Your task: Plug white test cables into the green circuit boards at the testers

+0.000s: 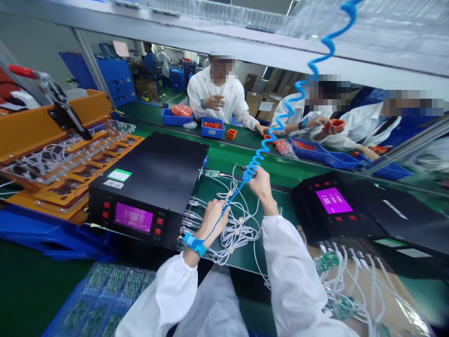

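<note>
My left hand (213, 219), with a blue wrist strap (195, 244), lies over white cables (235, 234) beside the black test box (150, 164). Its fingers are curled, and what they hold is hidden. My right hand (261, 183) is farther forward, its fingers pinched near thin cable ends at the back of the bundle. The blue coiled cord (259, 157) passes in front of it, so what it grips cannot be made out. A small green circuit board (212, 173) sticks out from the box's right side. Purple text screen (133, 217) is lit on the box.
An orange fixture (87, 159) with a red-handled clamp stands left. A second black box (365, 210) is at right, with cables and boards below it. Bagged circuit boards (108, 285) lie lower left. Across the line, several co-workers in white handle orange parts near blue bins (213, 127).
</note>
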Action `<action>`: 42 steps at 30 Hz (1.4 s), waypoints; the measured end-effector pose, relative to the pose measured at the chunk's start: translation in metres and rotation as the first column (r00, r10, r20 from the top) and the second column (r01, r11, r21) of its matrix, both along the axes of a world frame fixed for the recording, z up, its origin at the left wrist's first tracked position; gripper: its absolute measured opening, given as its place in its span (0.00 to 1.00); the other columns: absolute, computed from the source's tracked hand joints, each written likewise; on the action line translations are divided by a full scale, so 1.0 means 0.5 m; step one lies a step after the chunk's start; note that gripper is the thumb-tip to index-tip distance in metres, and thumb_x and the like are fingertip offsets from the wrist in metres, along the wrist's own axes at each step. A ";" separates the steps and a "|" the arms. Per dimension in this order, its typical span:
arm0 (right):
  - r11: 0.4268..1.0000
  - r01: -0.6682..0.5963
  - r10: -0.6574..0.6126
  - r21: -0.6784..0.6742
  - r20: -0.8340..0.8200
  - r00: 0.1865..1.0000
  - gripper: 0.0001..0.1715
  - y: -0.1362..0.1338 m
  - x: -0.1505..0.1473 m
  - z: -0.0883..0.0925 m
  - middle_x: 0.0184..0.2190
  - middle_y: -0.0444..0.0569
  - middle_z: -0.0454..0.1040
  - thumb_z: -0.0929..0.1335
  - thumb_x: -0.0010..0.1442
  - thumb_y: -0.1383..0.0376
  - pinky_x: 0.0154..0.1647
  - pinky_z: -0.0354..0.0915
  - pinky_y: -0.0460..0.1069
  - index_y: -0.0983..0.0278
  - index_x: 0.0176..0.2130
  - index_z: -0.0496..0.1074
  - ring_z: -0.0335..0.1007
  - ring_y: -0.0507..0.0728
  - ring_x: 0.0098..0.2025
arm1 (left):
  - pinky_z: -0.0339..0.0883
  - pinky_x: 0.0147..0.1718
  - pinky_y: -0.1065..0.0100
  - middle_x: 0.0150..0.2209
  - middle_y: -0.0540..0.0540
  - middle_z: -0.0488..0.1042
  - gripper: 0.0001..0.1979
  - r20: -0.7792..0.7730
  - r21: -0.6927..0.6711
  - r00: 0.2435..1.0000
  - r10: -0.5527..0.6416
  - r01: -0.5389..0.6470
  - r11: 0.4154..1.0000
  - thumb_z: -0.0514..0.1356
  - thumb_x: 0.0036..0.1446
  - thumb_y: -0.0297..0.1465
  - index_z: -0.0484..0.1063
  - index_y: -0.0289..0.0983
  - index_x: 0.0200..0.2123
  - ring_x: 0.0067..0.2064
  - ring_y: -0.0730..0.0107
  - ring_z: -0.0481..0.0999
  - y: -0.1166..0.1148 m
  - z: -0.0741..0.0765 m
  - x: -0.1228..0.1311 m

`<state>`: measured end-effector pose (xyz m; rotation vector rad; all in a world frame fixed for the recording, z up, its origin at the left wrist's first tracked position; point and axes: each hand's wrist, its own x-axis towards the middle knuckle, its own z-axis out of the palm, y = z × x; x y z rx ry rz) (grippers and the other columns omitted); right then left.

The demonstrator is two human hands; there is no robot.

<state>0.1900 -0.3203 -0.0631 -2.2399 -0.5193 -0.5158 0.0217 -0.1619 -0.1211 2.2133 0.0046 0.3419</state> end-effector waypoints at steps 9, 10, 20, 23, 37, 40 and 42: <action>0.976 -0.198 0.183 0.095 0.149 0.972 0.11 0.003 -0.137 0.038 0.40 0.51 0.80 0.69 0.64 0.63 0.39 0.70 0.51 0.61 0.42 0.82 0.77 0.57 0.38 | 0.68 0.61 0.51 0.54 0.36 0.78 0.13 0.108 -0.088 0.993 0.053 -0.043 0.995 0.60 0.69 0.30 0.75 0.35 0.54 0.58 0.51 0.75 -0.007 0.029 0.007; 0.971 -0.225 0.211 0.082 0.147 0.966 0.11 0.004 -0.146 0.039 0.40 0.51 0.80 0.69 0.64 0.63 0.40 0.71 0.51 0.61 0.42 0.82 0.77 0.57 0.39 | 0.68 0.61 0.52 0.55 0.36 0.78 0.14 0.128 -0.144 0.988 0.083 -0.064 0.987 0.60 0.70 0.31 0.74 0.35 0.56 0.59 0.51 0.75 -0.008 0.037 0.006; 0.961 -0.271 0.278 -0.059 0.174 0.945 0.13 0.004 -0.199 0.028 0.45 0.53 0.80 0.68 0.69 0.64 0.44 0.73 0.53 0.59 0.50 0.80 0.79 0.60 0.45 | 0.69 0.47 0.63 0.41 0.43 0.81 0.12 0.155 -0.516 0.981 0.117 -0.021 0.857 0.54 0.74 0.39 0.72 0.39 0.42 0.45 0.61 0.79 -0.016 0.106 0.003; 0.970 -0.227 0.242 -0.087 0.254 0.937 0.13 -0.001 -0.213 0.009 0.45 0.52 0.79 0.68 0.70 0.64 0.44 0.73 0.52 0.58 0.52 0.79 0.78 0.59 0.45 | 0.68 0.46 0.64 0.40 0.44 0.80 0.13 0.139 -0.516 0.987 0.083 0.001 0.856 0.52 0.75 0.38 0.72 0.38 0.41 0.44 0.62 0.79 -0.020 0.103 0.004; 0.998 -0.057 0.068 -0.039 0.441 0.895 0.10 -0.029 -0.196 -0.021 0.39 0.48 0.75 0.67 0.70 0.68 0.35 0.70 0.48 0.57 0.48 0.77 0.76 0.55 0.37 | 0.62 0.42 0.67 0.34 0.49 0.75 0.16 0.154 -0.468 0.986 -0.062 0.128 0.874 0.51 0.75 0.38 0.70 0.39 0.34 0.39 0.66 0.73 -0.049 0.129 -0.005; 0.998 -0.047 0.056 -0.031 0.429 0.901 0.09 -0.025 -0.191 -0.028 0.39 0.48 0.75 0.67 0.71 0.67 0.36 0.70 0.49 0.58 0.47 0.77 0.76 0.56 0.38 | 0.62 0.40 0.68 0.33 0.49 0.75 0.15 0.134 -0.490 0.990 -0.050 0.110 0.865 0.52 0.75 0.37 0.70 0.39 0.35 0.37 0.67 0.72 -0.050 0.125 -0.002; 0.999 -0.040 0.046 -0.022 0.424 0.904 0.09 -0.022 -0.190 -0.031 0.39 0.48 0.75 0.67 0.71 0.66 0.36 0.70 0.49 0.58 0.47 0.77 0.76 0.56 0.39 | 0.62 0.40 0.68 0.33 0.49 0.74 0.15 0.133 -0.496 0.990 -0.048 0.108 0.861 0.52 0.75 0.37 0.70 0.39 0.35 0.37 0.68 0.72 -0.050 0.122 -0.001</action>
